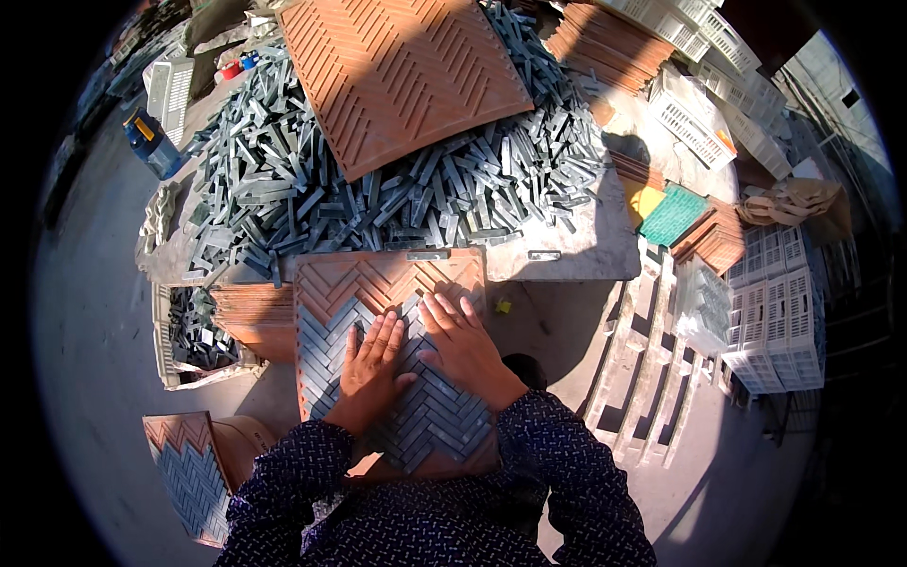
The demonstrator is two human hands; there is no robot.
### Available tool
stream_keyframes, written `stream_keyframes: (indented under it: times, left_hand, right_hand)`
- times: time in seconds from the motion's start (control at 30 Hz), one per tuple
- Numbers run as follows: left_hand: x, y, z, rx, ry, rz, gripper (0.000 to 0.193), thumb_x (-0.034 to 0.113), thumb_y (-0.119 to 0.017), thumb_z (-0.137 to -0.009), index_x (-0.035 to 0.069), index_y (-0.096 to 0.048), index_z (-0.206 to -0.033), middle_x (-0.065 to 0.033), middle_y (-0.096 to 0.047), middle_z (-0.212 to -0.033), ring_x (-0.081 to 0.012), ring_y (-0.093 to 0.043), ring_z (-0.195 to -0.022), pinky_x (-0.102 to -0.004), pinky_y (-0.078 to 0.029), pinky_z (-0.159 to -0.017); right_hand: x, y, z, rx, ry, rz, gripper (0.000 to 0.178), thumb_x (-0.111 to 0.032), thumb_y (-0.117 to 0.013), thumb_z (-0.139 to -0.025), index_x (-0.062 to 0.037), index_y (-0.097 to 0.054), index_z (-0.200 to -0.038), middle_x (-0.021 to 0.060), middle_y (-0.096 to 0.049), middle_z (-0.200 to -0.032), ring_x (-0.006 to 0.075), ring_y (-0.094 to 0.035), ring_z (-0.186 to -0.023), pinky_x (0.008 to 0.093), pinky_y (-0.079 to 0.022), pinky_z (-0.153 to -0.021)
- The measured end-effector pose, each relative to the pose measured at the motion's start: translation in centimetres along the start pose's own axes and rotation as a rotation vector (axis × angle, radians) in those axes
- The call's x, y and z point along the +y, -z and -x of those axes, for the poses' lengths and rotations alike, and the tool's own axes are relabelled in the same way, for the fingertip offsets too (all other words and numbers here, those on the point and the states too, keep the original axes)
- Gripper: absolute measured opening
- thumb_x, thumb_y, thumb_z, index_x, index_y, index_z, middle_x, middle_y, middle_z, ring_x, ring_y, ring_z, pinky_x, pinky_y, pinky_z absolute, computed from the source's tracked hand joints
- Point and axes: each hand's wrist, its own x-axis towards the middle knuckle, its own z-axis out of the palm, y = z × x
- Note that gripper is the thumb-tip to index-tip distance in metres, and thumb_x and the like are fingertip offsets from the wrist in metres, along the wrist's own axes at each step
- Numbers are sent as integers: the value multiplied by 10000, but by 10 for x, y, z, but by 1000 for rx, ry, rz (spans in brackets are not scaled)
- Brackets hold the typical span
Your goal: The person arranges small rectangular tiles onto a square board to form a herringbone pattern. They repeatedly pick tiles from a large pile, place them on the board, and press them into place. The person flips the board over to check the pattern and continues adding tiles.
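A reddish-brown herringbone mould tray (pixel 354 272) lies in front of me, its far end against the table edge. Narrow grey tile strips (pixel 442 420) fill most of its slots in a zigzag; the far slots show bare. Flat on the laid strips rests my left hand (pixel 371 373), fingers stretched out. My right hand (pixel 463 348) lies beside it, palm down and fingers slightly apart, toward the far right of the tiled part. Neither hand grips anything. Single loose strips (pixel 428 254) lie by the tray's far edge and on the table to its right.
Beyond the tray, a big heap of grey strips (pixel 255 189) covers the table (pixel 595 236), with a bare mould (pixel 406 80) tilted on top. A crate of strips (pixel 168 354) and a filled mould (pixel 194 482) are at left. Right are a pallet (pixel 619 378) and white crates (pixel 775 321).
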Motion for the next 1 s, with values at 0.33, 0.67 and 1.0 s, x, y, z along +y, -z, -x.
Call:
stream_keyframes:
  times: [0.33, 0.67, 1.0]
  left_hand:
    - [-3, -1, 5, 16, -36, -22, 822, 487, -592, -822, 87, -248, -1452, -82, -241, -1517, -207, -215, -1406, -474, -102, -1143]
    - [-1, -1, 4, 10, -25, 1, 816, 441, -605, -822, 67, -244, -1451, -96, -229, -1520, -221, -190, -1413, -467, -81, -1147]
    - [0, -1, 3, 8, -11, -22, 811, 435, -622, -810, 83, -261, -1446, -84, -241, -1516, -217, -208, -1407, -474, -106, -1144]
  right_hand:
    - [19, 12, -11, 135, -49, -228, 362, -98, -602, -823, -4, -565, -1170, 178, -589, -1164, 328, -541, -1127, 385, -430, -954]
    - [37, 8, -24, 109, -46, -435, 190, -39, -623, -754, -29, -622, -943, 145, -632, -896, 333, -618, -832, 387, -502, -732]
    - [14, 2, 1, 170, -237, -264, 59, -33, -583, -759, -13, -621, -800, 138, -626, -821, 321, -610, -796, 389, -493, -693]
